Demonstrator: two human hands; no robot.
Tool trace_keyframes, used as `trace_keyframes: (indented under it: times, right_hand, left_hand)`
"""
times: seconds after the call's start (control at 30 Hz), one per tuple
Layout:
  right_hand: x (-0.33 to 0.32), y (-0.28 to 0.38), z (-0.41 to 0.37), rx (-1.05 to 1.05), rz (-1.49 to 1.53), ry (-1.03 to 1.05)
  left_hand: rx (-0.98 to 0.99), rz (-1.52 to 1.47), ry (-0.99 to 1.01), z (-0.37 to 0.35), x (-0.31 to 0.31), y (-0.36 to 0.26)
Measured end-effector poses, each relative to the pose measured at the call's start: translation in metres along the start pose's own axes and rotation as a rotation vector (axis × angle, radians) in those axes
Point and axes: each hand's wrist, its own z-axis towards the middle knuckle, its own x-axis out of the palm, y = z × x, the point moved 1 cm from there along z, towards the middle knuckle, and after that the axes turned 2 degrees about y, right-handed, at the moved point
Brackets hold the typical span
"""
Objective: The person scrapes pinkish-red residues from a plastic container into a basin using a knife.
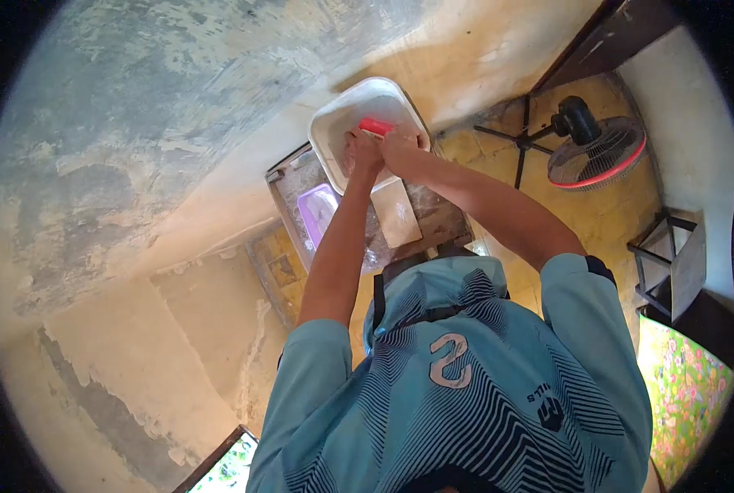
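Inside a deep white plastic basin [324, 123], both my hands are close together around a small red object [375, 126]. Its exact kind is too small to make out. My left hand [363, 152] is curled at its left end, and my right hand [403, 148] closes on its right side. Some fingers are hidden behind the backs of my hands. The basin's near rim lies under my wrists. Just below the basin are a flat tan board [396, 215] and a shallow purple tray [316, 209], to the left of the board.
The basin stands on a worn wooden table [445, 209] against a peeling wall [178, 123]. To the right, a black fan with a red ring [601, 152] is near a thin-legged black stand [521, 141]. A black metal frame [662, 263] sits farther right.
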Motion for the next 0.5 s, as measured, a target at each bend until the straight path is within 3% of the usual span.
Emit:
trace_keyframes:
  times: [0.1, 0.2, 0.3, 0.4, 0.5]
  right_hand:
    - [-0.016, -0.01, -0.023, -0.05, 0.106, -0.004]
    - [0.008, -0.029, -0.021, -0.253, 0.107, -0.282]
    - [0.008, -0.047, -0.037, -0.318, -0.09, -0.364]
    - [-0.012, -0.055, -0.066, -0.306, -0.073, -0.374]
    - [-0.015, -0.049, -0.057, -0.28, 0.044, -0.414]
  left_hand:
    - [0.12, -0.051, -0.035, -0.005, -0.021, -0.005]
    - [0.203, -0.011, -0.125, -0.023, -0.061, -0.025]
    - [0.372, -0.113, -0.169, -0.017, -0.081, -0.017]
    - [0.55, -0.075, -0.33, -0.018, -0.095, -0.012]
    - [0.5, -0.207, -0.273, -0.037, -0.12, -0.02]
